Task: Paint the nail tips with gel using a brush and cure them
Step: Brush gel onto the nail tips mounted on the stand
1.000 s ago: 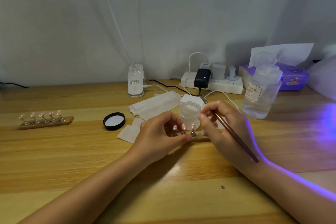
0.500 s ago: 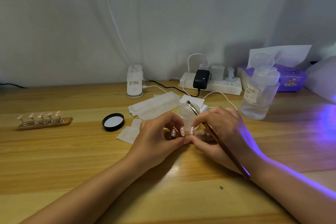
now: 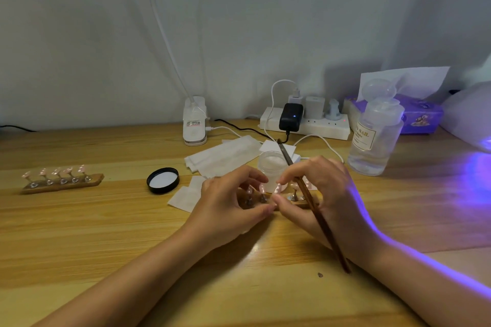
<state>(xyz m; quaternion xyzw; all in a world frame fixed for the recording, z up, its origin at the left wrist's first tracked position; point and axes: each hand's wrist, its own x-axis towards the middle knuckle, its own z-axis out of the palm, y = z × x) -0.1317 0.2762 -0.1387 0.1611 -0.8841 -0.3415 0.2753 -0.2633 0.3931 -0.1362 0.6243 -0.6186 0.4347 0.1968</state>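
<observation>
Head view, both hands meeting over the near nail stand [image 3: 300, 200] at table [image 3: 106, 233] centre. The stand's long axis runs 9 to 3 o'clock; its pink nail tips [image 3: 277, 188] stand upright on pegs in a row, directly between the two hands. The left hand [image 3: 228, 204] curls round the stand's 9 o'clock end, thumb and forefinger pinching near the middle tip. The right hand [image 3: 324, 194] pinches at the same tip from the 3 o'clock side while gripping the brush [image 3: 313, 204] — its shaft lies from 11 to 5 o'clock, bristle end up over the jar, handle trailing across the wrist. Both hands are equally near; whether either actually grips that tip cannot be told. Containers: an open jar [image 3: 271, 164] just beyond the stand at 12 o'clock holds a pale gel, its black lid [image 3: 163, 180] lying apart at 9 o'clock; a clear pump bottle [image 3: 374, 141] at 2 o'clock holds clear liquid. A second stand [image 3: 62, 184] of tips rests far at 9 o'clock — violet light from the curing lamp falls in at 3 o'clock.
</observation>
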